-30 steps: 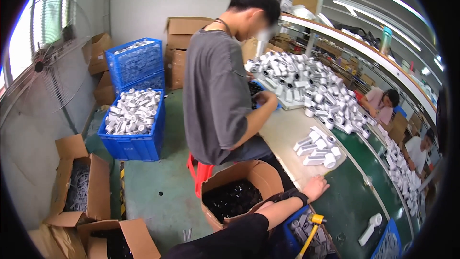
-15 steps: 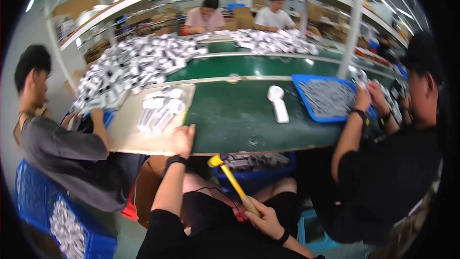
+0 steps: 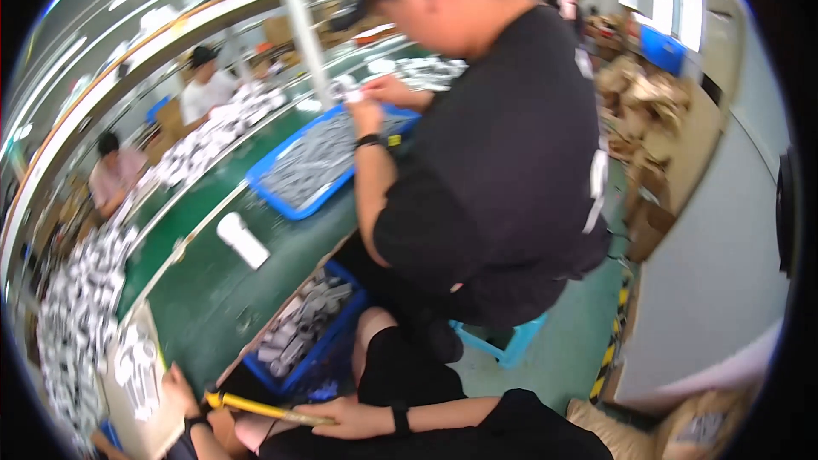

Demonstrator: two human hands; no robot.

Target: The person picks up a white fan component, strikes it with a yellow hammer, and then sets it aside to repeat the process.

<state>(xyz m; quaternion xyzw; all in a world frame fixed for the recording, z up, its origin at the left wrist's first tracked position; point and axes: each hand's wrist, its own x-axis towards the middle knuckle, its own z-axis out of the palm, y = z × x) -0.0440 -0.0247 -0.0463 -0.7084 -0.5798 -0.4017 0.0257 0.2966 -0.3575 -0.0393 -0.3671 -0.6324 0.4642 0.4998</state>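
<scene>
- In the head view, the right hand (image 3: 341,417) is wrapped around the lower handle of a slim hammer with a yellow head and shaft (image 3: 260,407); it lies nearly level above the person's lap, head pointing left.
- A firm but relaxed grip on the handle's end, as here, should suit controlled tapping; squeezing too hard would likely tire the wrist.
- The left hand (image 3: 177,389) is at the table edge, just beside a pale flat board (image 3: 146,436). It is blurred; I cannot tell whether the fingers are curled or spread, and nothing shows in them.
- The hammer head is near that left hand, so keeping fingers clear of any swing seems wise.
- Several white tubular plastic parts (image 3: 136,366) lie on the board; steadying one flat there would probably give the truest blow.
- One white round-headed plastic part (image 3: 243,241) lies alone on the dark green tabletop (image 3: 200,307), well apart from both hands.
- Below the edge, a deep blue plastic crate (image 3: 354,311) holds grey-white parts (image 3: 302,328); the hammer should stay clear of its rim.
</scene>
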